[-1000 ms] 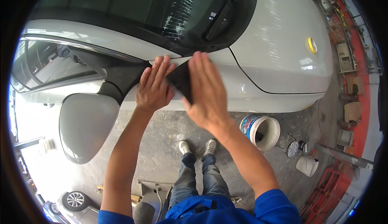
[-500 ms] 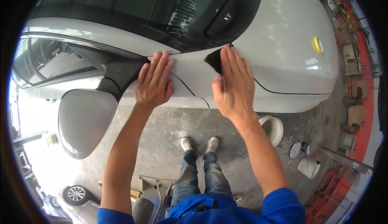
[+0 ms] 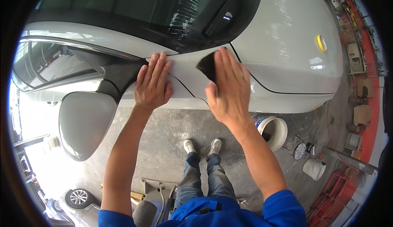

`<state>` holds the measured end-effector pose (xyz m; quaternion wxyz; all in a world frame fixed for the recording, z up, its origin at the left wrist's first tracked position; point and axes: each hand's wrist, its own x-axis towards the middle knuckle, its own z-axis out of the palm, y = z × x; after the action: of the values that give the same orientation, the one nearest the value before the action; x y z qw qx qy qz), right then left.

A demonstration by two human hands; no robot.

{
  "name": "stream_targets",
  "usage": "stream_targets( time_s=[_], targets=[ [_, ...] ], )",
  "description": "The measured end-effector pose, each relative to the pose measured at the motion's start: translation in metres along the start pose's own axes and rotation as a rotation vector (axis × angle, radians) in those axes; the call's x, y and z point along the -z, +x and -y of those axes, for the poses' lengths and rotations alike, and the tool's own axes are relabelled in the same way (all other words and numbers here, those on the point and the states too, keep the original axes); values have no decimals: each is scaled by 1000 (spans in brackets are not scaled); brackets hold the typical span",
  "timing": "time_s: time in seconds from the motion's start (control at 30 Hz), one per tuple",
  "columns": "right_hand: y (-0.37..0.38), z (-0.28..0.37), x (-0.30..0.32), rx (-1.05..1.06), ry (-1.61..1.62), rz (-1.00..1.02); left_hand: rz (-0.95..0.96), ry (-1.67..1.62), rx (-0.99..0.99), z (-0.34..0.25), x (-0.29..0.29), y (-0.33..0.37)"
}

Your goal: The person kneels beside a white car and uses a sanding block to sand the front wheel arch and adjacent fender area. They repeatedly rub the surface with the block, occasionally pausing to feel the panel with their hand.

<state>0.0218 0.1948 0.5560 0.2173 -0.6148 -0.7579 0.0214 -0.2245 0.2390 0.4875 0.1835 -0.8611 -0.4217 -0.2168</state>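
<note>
A light-coloured car's front fender [image 3: 184, 67] lies in front of me, below the windscreen [image 3: 123, 5]. My left hand [image 3: 152, 83] rests flat on the panel beside the wing mirror [image 3: 88, 120], fingers extended and holding nothing. With my right hand [image 3: 231, 87] I hold a black sheet of sandpaper [image 3: 207, 66] against the fender, near the bonnet seam. The sheet's left part sticks out past my fingers; the rest is hidden under them. My thumb is apart from the fingers, by the sheet's lower edge.
A yellow roll of tape [image 3: 321, 43] sits on the bonnet [image 3: 286, 34]. White buckets stand on the floor, one [image 3: 275, 133] below my right forearm, another [image 3: 314, 169] farther right. Shelving [image 3: 354, 59] and a red rack [image 3: 327, 194] line the right side. Another car [image 3: 77, 204] is at lower left.
My right hand has slid left along the fender with the sandpaper, showing more of the bucket below. My left hand stays at nearly the same place.
</note>
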Motion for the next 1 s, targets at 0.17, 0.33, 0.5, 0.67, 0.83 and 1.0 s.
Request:
stream_targets(
  time_s=[0.17,0.33,0.5,0.67,0.83,1.0],
  targets=[
    [3,-3,3,-33,-53,-20,-7,-7,-9,-3,-2,5],
    [-3,-9,7,-21,10,-23,-1,-17,-4,-3,-2,4],
    [14,-11,-5,58,-26,-113,-23,-22,-10,-2,1,6],
    [-23,-47,0,240,11,-12,-30,-35,27,-4,1,5],
    [12,-2,-25,391,18,29,-54,-72,45,-4,2,6],
    [1,-59,-21,654,-207,88,-88,-86,69,-5,6,5]
  ],
)
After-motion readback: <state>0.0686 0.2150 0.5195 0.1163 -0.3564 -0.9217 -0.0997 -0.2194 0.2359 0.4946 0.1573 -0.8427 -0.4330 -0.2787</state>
